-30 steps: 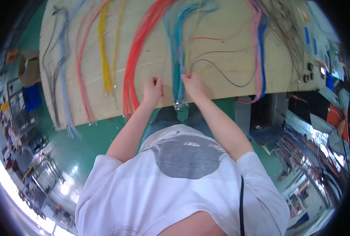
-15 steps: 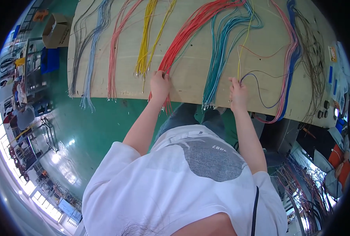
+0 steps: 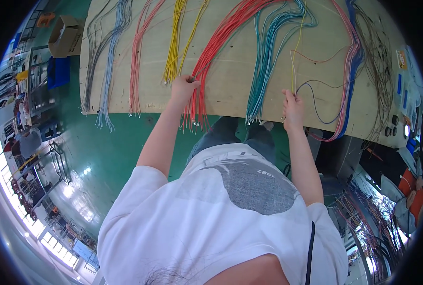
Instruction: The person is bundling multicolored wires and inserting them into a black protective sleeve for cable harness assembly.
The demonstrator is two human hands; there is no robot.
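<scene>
My left hand is closed in a pinch at the left side of a red wire bundle. A thin green wire crosses the red wires and leads to those fingertips. The cut ends of the red wires hang over the table's near edge, just right of my left wrist. My right hand is closed around several wires of different colours, among them a yellow wire and a dark blue wire. They fan out above its fingers. Between my hands lies a teal wire bundle.
On the wooden table, yellow wires, pink-red wires, light blue wires and grey wires lie leftward. Pink wires, blue wires and brown wires lie rightward. A cardboard box stands beyond the left edge.
My left hand has moved left and slightly up, off the red wires' lower part, so their ends now show beside it. My right hand has shifted slightly right, still holding its wires.
</scene>
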